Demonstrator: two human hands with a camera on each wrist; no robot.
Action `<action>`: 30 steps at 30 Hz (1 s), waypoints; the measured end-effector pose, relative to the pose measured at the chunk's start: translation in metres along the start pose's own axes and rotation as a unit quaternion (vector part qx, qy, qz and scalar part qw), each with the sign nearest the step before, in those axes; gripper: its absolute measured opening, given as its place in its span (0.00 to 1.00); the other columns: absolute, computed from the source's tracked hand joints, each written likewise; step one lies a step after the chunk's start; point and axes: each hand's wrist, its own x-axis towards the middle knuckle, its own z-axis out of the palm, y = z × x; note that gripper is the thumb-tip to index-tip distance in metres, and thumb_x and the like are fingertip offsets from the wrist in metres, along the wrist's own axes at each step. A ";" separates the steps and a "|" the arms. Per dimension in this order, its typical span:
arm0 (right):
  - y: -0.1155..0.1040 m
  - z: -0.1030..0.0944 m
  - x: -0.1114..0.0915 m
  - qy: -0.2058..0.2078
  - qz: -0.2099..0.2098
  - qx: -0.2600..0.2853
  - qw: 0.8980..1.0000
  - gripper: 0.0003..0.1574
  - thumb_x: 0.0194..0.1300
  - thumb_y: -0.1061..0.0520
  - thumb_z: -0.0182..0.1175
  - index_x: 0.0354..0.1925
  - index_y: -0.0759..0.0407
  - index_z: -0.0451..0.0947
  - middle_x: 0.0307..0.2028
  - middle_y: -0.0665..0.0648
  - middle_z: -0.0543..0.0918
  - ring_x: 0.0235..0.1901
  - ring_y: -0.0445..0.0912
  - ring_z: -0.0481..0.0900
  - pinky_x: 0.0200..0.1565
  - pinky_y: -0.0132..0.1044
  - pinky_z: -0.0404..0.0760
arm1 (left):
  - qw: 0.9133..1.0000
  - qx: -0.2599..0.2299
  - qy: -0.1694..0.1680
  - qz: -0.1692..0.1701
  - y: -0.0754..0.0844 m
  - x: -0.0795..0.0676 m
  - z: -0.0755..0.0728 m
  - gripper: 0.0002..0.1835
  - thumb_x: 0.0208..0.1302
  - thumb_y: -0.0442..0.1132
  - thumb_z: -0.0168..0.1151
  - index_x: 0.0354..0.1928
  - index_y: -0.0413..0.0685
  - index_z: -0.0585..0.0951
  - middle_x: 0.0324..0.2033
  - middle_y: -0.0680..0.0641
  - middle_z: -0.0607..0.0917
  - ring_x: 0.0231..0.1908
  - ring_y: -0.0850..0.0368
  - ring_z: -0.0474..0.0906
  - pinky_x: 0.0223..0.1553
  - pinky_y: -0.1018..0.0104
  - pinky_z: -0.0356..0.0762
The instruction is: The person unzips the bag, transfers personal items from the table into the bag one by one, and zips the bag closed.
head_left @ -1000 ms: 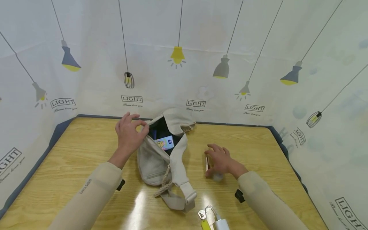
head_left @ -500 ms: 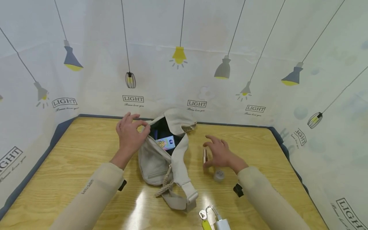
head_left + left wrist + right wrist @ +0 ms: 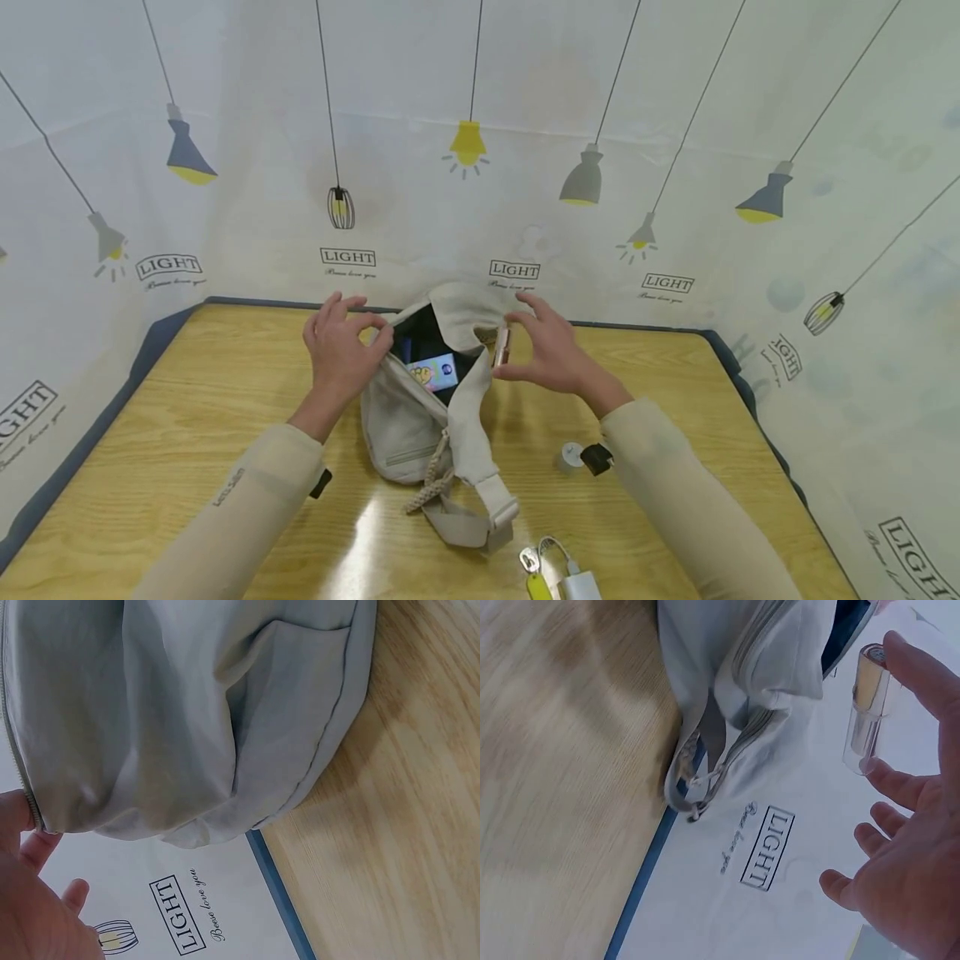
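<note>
A light beige sling bag (image 3: 397, 429) lies on the table with its mouth unzipped. My left hand (image 3: 337, 354) pinches the zipper edge at the bag's left side between thumb and forefinger, the other fingers raised. Inside the dark opening lie a colourful printed packet (image 3: 432, 372) and a partly hidden blue item (image 3: 407, 348). Beside the bag's right edge, my right hand (image 3: 551, 354) holds a slim lipstick tube (image 3: 870, 694) by its two ends, between thumb and forefinger. The tube has a clear cap and a gold-toned body; its remaining fingers stand spread apart from it.
A small round whitish container (image 3: 572, 455) stands near the right wrist. Toward the front edge lie a key (image 3: 529, 559) with a yellow tag (image 3: 537, 587) and a white block (image 3: 581, 586) with a cable loop. The bag's strap (image 3: 468, 417) trails toward the front. A printed curtain surrounds the table.
My right hand has picked the lipstick tube up from the table and carried it left and away from me, up to the bag. The left hand keeps its pinch on the bag's edge.
</note>
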 end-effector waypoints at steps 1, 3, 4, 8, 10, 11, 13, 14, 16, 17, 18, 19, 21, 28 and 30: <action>-0.003 -0.001 0.003 0.001 -0.004 0.003 1.000 0.50 0.52 0.36 0.70 0.64 0.61 0.69 0.75 0.61 0.53 0.73 0.60 0.55 0.66 0.64 0.59 | 1.000 -0.001 0.001 0.001 0.000 0.000 -0.001 0.09 0.61 0.43 0.62 0.29 0.48 0.87 0.59 0.42 0.78 0.72 0.40 0.57 0.68 0.37 0.46; -0.010 -0.001 0.009 -0.004 -0.008 0.007 1.000 0.50 0.52 0.35 0.70 0.65 0.60 0.69 0.76 0.60 0.52 0.74 0.59 0.53 0.67 0.63 0.58 | 1.000 -0.003 0.003 0.001 0.000 0.000 -0.001 0.09 0.61 0.43 0.62 0.29 0.48 0.87 0.59 0.41 0.78 0.71 0.40 0.57 0.67 0.37 0.46; -0.014 0.000 0.013 -0.010 -0.009 0.009 1.000 0.51 0.53 0.35 0.69 0.66 0.60 0.68 0.76 0.59 0.52 0.74 0.58 0.51 0.68 0.64 0.56 | 1.000 -0.003 0.003 0.002 0.000 0.000 -0.001 0.09 0.61 0.43 0.62 0.29 0.48 0.87 0.59 0.41 0.78 0.71 0.40 0.57 0.67 0.37 0.46; -0.029 0.006 0.026 -0.040 -0.009 0.005 0.999 0.50 0.54 0.33 0.67 0.68 0.56 0.67 0.77 0.57 0.49 0.76 0.56 0.46 0.70 0.62 0.49 | 1.000 -0.005 0.003 -0.001 -0.001 0.000 -0.002 0.09 0.61 0.43 0.62 0.30 0.47 0.87 0.59 0.42 0.78 0.71 0.40 0.57 0.67 0.37 0.45; -0.036 0.010 0.033 -0.055 -0.012 -0.004 0.998 0.49 0.55 0.32 0.66 0.68 0.53 0.67 0.77 0.56 0.48 0.76 0.55 0.46 0.71 0.62 0.46 | 1.000 -0.005 0.003 -0.003 -0.001 -0.001 -0.002 0.09 0.61 0.43 0.62 0.30 0.48 0.87 0.59 0.42 0.78 0.71 0.41 0.57 0.68 0.37 0.45; -0.039 0.013 0.037 -0.063 -0.014 -0.011 0.998 0.49 0.56 0.32 0.65 0.68 0.52 0.66 0.77 0.56 0.48 0.76 0.55 0.46 0.71 0.62 0.45 | 1.000 -0.005 0.003 -0.003 -0.001 -0.001 -0.002 0.09 0.60 0.43 0.62 0.30 0.47 0.87 0.59 0.42 0.78 0.71 0.40 0.57 0.68 0.37 0.45; -0.044 0.018 0.044 -0.075 -0.019 -0.028 0.997 0.48 0.56 0.30 0.64 0.68 0.51 0.67 0.77 0.55 0.47 0.76 0.54 0.46 0.71 0.61 0.44 | 1.000 -0.004 0.002 -0.002 -0.001 -0.002 -0.002 0.09 0.60 0.43 0.63 0.30 0.47 0.87 0.58 0.42 0.78 0.71 0.40 0.57 0.68 0.38 0.45; -0.047 0.020 0.048 -0.081 -0.019 -0.037 0.996 0.48 0.56 0.29 0.64 0.68 0.50 0.66 0.77 0.55 0.47 0.76 0.54 0.46 0.72 0.61 0.44 | 1.000 -0.003 0.003 -0.001 -0.001 -0.002 -0.002 0.09 0.60 0.43 0.63 0.30 0.47 0.87 0.58 0.42 0.78 0.71 0.40 0.57 0.68 0.38 0.45; -0.051 0.026 0.055 -0.092 -0.020 -0.055 0.994 0.48 0.56 0.28 0.63 0.67 0.49 0.67 0.77 0.55 0.46 0.76 0.54 0.46 0.72 0.62 0.43 | 1.000 -0.002 0.002 0.002 -0.001 -0.002 -0.001 0.09 0.60 0.43 0.63 0.30 0.48 0.87 0.58 0.42 0.78 0.71 0.40 0.57 0.68 0.38 0.45; -0.052 0.028 0.058 -0.097 -0.018 -0.063 0.993 0.49 0.56 0.28 0.63 0.68 0.48 0.66 0.77 0.54 0.46 0.76 0.53 0.45 0.72 0.62 0.43 | 1.000 -0.002 0.002 0.002 -0.001 -0.002 -0.002 0.09 0.60 0.44 0.63 0.30 0.48 0.87 0.58 0.42 0.78 0.71 0.40 0.57 0.68 0.38 0.45; -0.053 0.030 0.060 -0.102 -0.016 -0.072 0.992 0.49 0.55 0.27 0.62 0.68 0.47 0.66 0.77 0.54 0.46 0.77 0.53 0.45 0.72 0.62 0.43 | 1.000 -0.002 0.002 0.002 -0.002 -0.001 -0.001 0.09 0.60 0.44 0.63 0.30 0.48 0.87 0.58 0.42 0.78 0.71 0.40 0.57 0.68 0.38 0.45; -0.054 0.033 0.063 -0.106 -0.014 -0.079 0.991 0.49 0.55 0.27 0.62 0.68 0.47 0.66 0.77 0.54 0.46 0.77 0.53 0.45 0.72 0.62 0.43 | 1.000 -0.002 0.001 0.003 -0.002 -0.001 -0.001 0.09 0.60 0.44 0.63 0.30 0.49 0.87 0.58 0.42 0.78 0.71 0.40 0.57 0.68 0.38 0.45; -0.055 0.038 0.066 -0.113 -0.012 -0.091 0.989 0.49 0.55 0.27 0.62 0.68 0.46 0.65 0.77 0.54 0.46 0.77 0.52 0.45 0.73 0.62 0.43 | 1.000 -0.002 -0.001 0.006 -0.002 -0.001 -0.002 0.09 0.61 0.44 0.63 0.30 0.49 0.87 0.58 0.42 0.78 0.71 0.40 0.57 0.68 0.38 0.45; -0.057 0.052 0.068 -0.119 -0.026 -0.132 0.984 0.49 0.57 0.27 0.61 0.70 0.45 0.65 0.77 0.55 0.48 0.77 0.53 0.45 0.72 0.61 0.45 | 1.000 -0.001 0.003 0.013 -0.004 -0.001 -0.003 0.08 0.60 0.44 0.63 0.30 0.50 0.87 0.58 0.41 0.79 0.71 0.39 0.58 0.68 0.38 0.46; -0.057 0.054 0.067 -0.126 -0.032 -0.147 0.981 0.49 0.58 0.27 0.60 0.71 0.45 0.64 0.78 0.55 0.46 0.77 0.53 0.43 0.72 0.61 0.45 | 1.000 0.001 0.004 0.014 -0.004 -0.001 -0.004 0.08 0.60 0.44 0.64 0.30 0.49 0.87 0.58 0.41 0.79 0.71 0.39 0.58 0.67 0.38 0.46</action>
